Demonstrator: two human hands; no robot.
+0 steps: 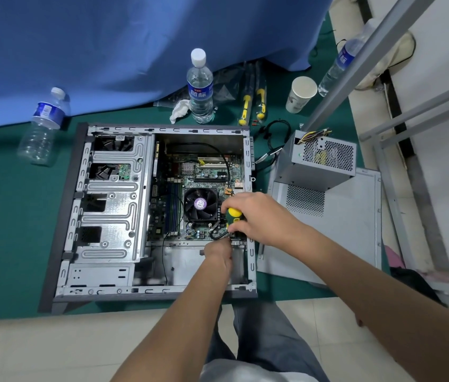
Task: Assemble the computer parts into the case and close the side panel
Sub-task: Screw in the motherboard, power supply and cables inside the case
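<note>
Computer case (107, 205) lies open on its side on the green mat (2, 216), filling the middle of the frame, with the motherboard (204, 172) already seated inside and the CPU cooler fan (200, 204) showing at centre. The right hand (256, 216) is curled round the yellow-and-black handle of a screwdriver (234, 213), held roughly upright with its tip down at the lower right corner of the board. The left hand (219, 253) reaches in just below it with fingers bent toward the same spot; whether it pinches a screw or steadies the tip is hidden, so I cannot tell its grip.

My reading is that the step in hand is fastening the motherboard at that corner. The power supply (322, 161) sits outside the case at right, resting on the loose side panel (341, 230), so much of the assembly remains. The empty bay at the case's lower middle looks like where the power supply belongs. Next would come finishing this screw, then lifting the supply in with its cables kept free of the fan.

Two spare screwdrivers (252, 104), a paper cup (301, 93) and a water bottle (199, 86) stand along the upper middle of the frame.
</note>
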